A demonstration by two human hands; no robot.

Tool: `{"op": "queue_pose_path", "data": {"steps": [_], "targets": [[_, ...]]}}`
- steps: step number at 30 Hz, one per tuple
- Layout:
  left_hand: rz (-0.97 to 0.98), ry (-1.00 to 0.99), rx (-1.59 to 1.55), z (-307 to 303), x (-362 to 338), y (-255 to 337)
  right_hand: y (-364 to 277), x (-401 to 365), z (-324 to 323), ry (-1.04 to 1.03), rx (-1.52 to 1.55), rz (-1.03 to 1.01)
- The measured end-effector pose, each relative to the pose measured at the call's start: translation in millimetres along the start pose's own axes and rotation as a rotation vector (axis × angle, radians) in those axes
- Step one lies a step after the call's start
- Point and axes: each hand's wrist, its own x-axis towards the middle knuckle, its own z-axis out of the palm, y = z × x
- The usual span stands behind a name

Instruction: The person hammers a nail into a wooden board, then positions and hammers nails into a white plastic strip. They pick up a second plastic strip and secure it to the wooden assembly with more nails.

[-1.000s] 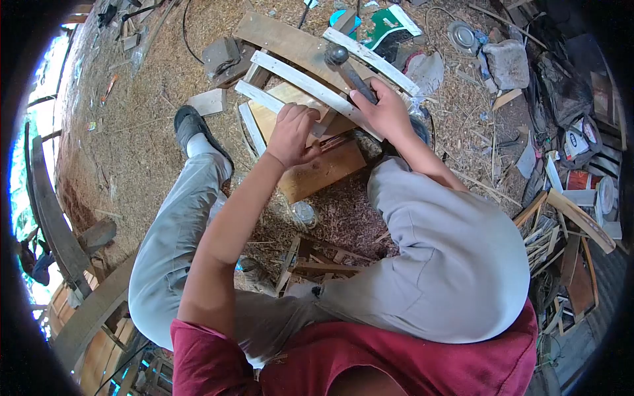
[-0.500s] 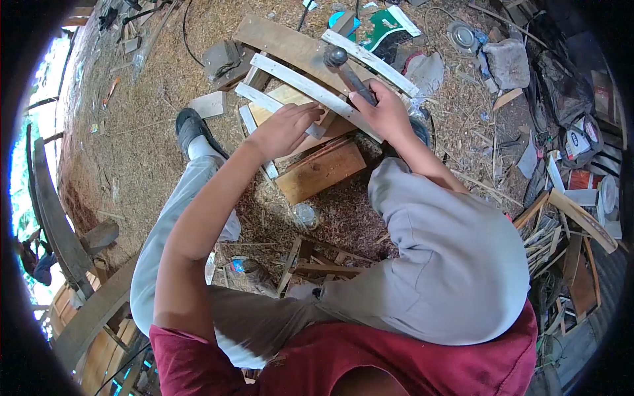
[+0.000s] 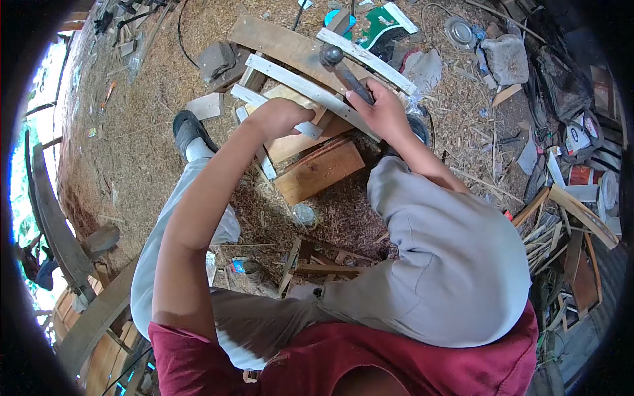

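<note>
My right hand is wrapped round the handle of a hammer, whose rounded dark metal head points up and to the left. My left hand is curled over a short white wooden slat, and its fingertips are hidden. The slat's other end shows just right of the hand. Beyond it, a longer white slat runs across pale boards. A brown wooden block lies nearest to me, below the left hand. The hammer head hangs above a wide plank.
Another white slat lies at the far side. A small clear glass jar stands on the shavings near the block. Wooden framing lies between my legs. Scrap wood and bags crowd the right. My shod foot is at the left.
My left hand has curled its fingers in and turned slightly over the short slat. The hammer and right hand have shifted only slightly.
</note>
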Motion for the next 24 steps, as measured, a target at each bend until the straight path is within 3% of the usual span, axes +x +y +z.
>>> {"op": "queue_pose_path", "data": {"steps": [4, 7, 10, 13, 16, 19, 24], "targets": [[-0.064, 0.082, -0.006, 7.4, 6.0, 0.7, 1.7, 0.4, 1.6, -0.005, -0.003, 0.028], [0.180, 0.329, 0.209, 14.3, 5.8, -3.7, -5.1, -1.0, 0.8, -0.015, -0.006, 0.071], [0.141, 0.377, 0.224, 20.2, 4.2, -3.9, -6.3, 0.9, 1.3, 0.012, 0.025, 0.039], [-0.072, 0.196, 0.096, 19.8, 4.2, -1.4, -12.0, 1.0, 0.5, 0.001, 0.028, 0.022], [-0.190, -0.138, 0.188, 4.8, 10.7, 6.7, -16.0, 4.4, -0.3, -0.081, -0.007, 0.127], [-0.154, 0.030, 0.180, 9.7, 4.0, 6.9, -24.8, 3.2, -0.5, -0.113, -0.003, 0.150], [-0.173, 0.039, 0.142, 17.2, 9.0, 8.2, -7.0, -1.3, -1.9, -0.146, 0.089, 0.130]]}}
